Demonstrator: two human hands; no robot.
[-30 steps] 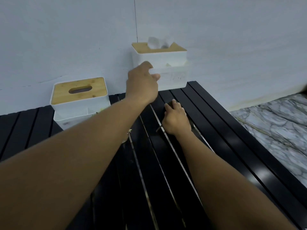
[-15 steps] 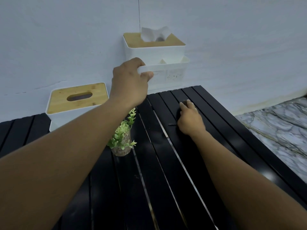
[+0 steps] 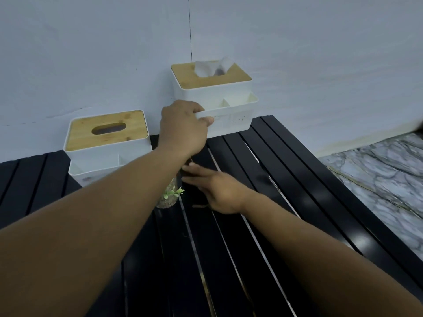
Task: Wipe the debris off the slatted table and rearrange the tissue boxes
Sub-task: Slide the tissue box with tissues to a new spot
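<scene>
A white tissue box (image 3: 219, 97) with a wooden lid and a tissue sticking out is lifted above the far end of the black slatted table (image 3: 286, 179). My left hand (image 3: 183, 126) grips the left end of its front tray. My right hand (image 3: 215, 191) lies flat on the slats below the box, fingers spread and pointing left, with a thin brown bit of debris (image 3: 200, 205) by its heel. A second white tissue box (image 3: 107, 143), its wooden lid showing an empty oval slot, stands on the table at the back left.
A small glass pot with a green plant (image 3: 169, 195) stands just left of my right hand, partly hidden by my left forearm. A pale wall runs along the table's far edge. Marbled floor (image 3: 377, 175) lies beyond the table's right edge.
My right hand swept left and back toward me across the slats, fingers now spread. My left hand kept its hold on the raised tissue box.
</scene>
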